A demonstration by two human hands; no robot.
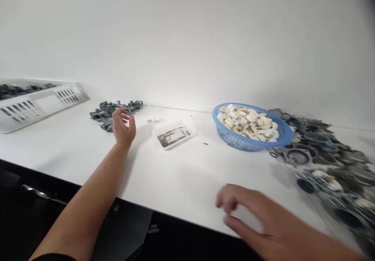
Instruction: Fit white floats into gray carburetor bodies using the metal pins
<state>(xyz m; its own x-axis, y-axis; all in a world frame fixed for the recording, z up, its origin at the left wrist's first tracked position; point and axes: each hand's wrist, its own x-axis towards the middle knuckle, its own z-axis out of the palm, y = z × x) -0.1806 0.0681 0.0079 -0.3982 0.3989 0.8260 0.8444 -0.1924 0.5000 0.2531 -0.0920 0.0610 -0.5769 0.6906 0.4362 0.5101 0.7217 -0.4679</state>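
White table (181, 175): set against a plain pale wall (175, 38)
Left hand (124, 126): at the small grey parts (104, 114), far left of middle, fingers curled, thumb well apart, nothing visible in the grip; contact impossible to tell
Right hand (249, 210): blurred, near the table's front edge, loosely curled with a wide gap, seemingly bare
Shallow tray (181, 141): between the hands, farther back, holding thin metal pieces (164, 140)
Step in hand: probably reaching for one grey part
Next move: calls for closing fingers and thumb round a single piece, without dragging neighbours along
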